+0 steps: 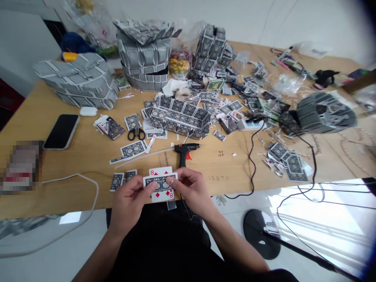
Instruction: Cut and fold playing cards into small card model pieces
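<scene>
Near the table's front edge, my left hand (pixel 132 199) and my right hand (pixel 190 188) grip the two ends of a patterned playing card (pixel 161 182). It lies crosswise over a red eight of diamonds (pixel 160 196), whose top and bottom stick out above and below. Both thumbs press on the patterned back; the fingers beneath are partly hidden. Just beyond my right hand lies a black glue gun (pixel 183 152) with a red trigger. More face-down cards (pixel 117 181) rest beside my left hand. Scissors (pixel 136 131) with black handles lie farther back.
A long box made of cards (pixel 180 117) sits mid-table. Behind it stand woven card baskets (pixel 143 58) and a large pile of loose cards (pixel 235 86). At left are a phone (pixel 61 132) and a white cable (pixel 88 178). A black cord (pixel 251 156) runs off the right front edge.
</scene>
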`<state>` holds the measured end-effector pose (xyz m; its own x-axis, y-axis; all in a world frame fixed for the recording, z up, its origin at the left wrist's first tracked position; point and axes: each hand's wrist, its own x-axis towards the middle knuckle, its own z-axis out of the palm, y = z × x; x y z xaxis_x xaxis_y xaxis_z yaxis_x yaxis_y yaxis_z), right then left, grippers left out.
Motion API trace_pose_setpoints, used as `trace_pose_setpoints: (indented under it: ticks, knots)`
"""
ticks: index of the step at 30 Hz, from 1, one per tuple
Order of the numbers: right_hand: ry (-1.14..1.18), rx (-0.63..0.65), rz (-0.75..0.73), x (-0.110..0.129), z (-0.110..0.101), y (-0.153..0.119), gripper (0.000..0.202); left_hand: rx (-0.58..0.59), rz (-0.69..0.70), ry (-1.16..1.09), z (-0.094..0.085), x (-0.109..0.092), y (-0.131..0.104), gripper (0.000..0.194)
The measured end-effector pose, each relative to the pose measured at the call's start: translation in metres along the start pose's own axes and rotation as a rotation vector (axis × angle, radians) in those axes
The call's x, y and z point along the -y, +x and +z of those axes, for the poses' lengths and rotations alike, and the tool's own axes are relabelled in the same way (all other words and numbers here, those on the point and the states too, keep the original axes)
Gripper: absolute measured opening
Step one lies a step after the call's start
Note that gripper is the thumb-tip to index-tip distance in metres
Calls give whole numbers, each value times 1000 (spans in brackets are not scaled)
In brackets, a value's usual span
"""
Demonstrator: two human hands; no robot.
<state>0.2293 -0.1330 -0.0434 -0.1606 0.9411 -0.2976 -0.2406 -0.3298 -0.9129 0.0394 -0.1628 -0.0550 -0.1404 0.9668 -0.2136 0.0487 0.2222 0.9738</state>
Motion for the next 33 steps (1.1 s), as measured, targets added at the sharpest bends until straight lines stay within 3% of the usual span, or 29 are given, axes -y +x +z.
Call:
trace_pose_setpoints:
  ticks: [16,23,33]
  knots:
    - [11,0,-1,-2,-1,0,35,-4,12,31,0,-3,1,23]
    - [9,-4,-9,-3,-2,2,33,70,51,35,-4,0,5,20]
    - [-17,27,-10,-4,-3,1,33,85,56,33,-6,1,6,20]
